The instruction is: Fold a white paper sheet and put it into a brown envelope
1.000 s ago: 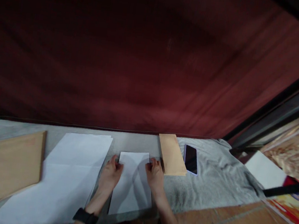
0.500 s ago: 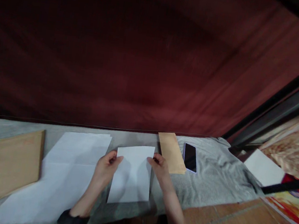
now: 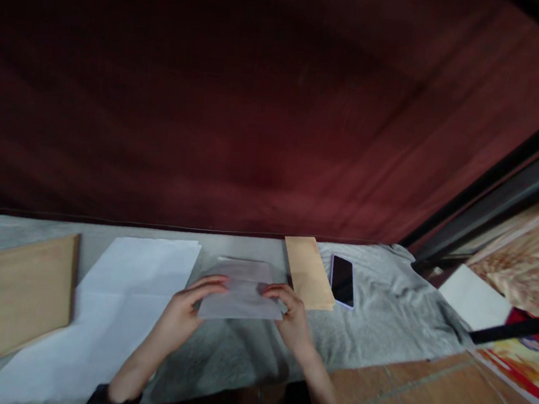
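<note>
A white sheet of paper [image 3: 243,300], bent over toward me, is held between both hands above the grey cloth. My left hand [image 3: 190,307] grips its left edge, fingers on top and the thumb lower down, mostly hidden. On the right edge my right hand [image 3: 292,316] pinches the sheet, fingertips over its upper face. Larger white sheets [image 3: 125,315] with a crease lie flat to the left of my left hand. Just beyond my right hand are brown envelopes [image 3: 310,272], stacked.
A phone [image 3: 343,281] lies right of the envelopes. A thick brown folder or envelope [image 3: 21,302] rests at far left. The grey cloth [image 3: 397,316] ends at a tiled floor [image 3: 412,403]. Behind hangs a dark red curtain [image 3: 259,128]; a dark metal bar [image 3: 503,178] slants on the right.
The sheet lay flat and facing up; now its near part has come up and over, making it look shorter. Both hands have changed grip, with fingers now on top of it.
</note>
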Demonstrator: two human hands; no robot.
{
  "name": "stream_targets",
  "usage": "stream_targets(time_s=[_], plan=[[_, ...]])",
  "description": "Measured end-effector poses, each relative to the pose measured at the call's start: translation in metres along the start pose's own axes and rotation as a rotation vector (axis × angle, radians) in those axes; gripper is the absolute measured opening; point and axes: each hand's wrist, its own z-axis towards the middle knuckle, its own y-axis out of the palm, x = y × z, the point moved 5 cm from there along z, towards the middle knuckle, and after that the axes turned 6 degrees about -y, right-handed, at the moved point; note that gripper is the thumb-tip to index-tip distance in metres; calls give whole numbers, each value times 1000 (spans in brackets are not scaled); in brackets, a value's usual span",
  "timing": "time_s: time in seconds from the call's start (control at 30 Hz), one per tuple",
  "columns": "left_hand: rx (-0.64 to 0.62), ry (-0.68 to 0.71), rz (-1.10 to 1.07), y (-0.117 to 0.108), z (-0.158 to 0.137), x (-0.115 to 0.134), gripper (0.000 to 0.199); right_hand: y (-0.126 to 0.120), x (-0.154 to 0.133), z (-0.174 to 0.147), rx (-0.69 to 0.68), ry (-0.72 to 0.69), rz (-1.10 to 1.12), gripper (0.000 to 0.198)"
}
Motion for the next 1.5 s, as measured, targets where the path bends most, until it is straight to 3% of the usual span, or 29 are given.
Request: stream_targets(time_s=[0.2,0.43,0.53,0.67,0.77,0.87,1.07,1.23,1.37,1.5], plan=[[-317,-13,137,13,-24,-28,50,1,19,-33,-253,53,-166,37],[-482,-72,316,32,-60,-53,86,4,15,-59,-554,2,-387,58],[-517,-74,348,39,-68,-53,90,3,16,-66,-656,-41,-466,70],[-558,-39,332,34,-71,-54,81,3,19,-74,-728,-82,-538,74],[-533,-26,313,25,-64,-53,65,2,20,-77,-737,-98,-580,72],[-426,-16,367,27,-50,-44,46,0,20,-78,-749,-104,-601,71],[-305,191,569,87,-32,-21,48,0,16,-80,-750,-95,-594,77],[-367,251,667,136,-26,-23,48,4,11,-82,-789,-54,-584,79],[-330,231,718,149,-19,-30,50,5,10,-82,-792,-42,-598,75],[-239,210,800,143,-13,-41,51,4,16,-85,-813,-36,-611,76]])
